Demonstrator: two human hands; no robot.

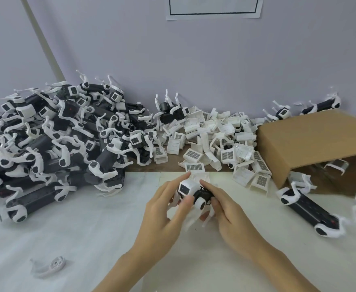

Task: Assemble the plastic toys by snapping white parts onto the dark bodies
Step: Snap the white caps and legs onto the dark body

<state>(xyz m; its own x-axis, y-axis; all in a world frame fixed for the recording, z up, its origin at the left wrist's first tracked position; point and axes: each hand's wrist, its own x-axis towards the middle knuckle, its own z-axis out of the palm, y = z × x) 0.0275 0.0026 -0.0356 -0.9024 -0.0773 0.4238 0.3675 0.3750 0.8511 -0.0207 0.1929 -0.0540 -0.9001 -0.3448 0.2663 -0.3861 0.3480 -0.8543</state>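
Observation:
A dark toy body point(202, 196) with white legs and a white head piece point(186, 188) sits between my hands above the white mat. My left hand point(164, 209) touches the head piece from the left, its fingers nearly straight. From the right, my right hand point(225, 209) grips the dark body with curled fingers. A heap of loose white parts point(212, 144) lies just beyond, some with grid faces. A big pile of dark-and-white toys point(52, 135) fills the left side.
A tipped brown cardboard box point(312, 142) lies at the right, with a dark toy point(312, 213) in front of it. A single white leg piece point(48, 268) lies on the mat point(84, 234) at the lower left. A grey wall closes off the back.

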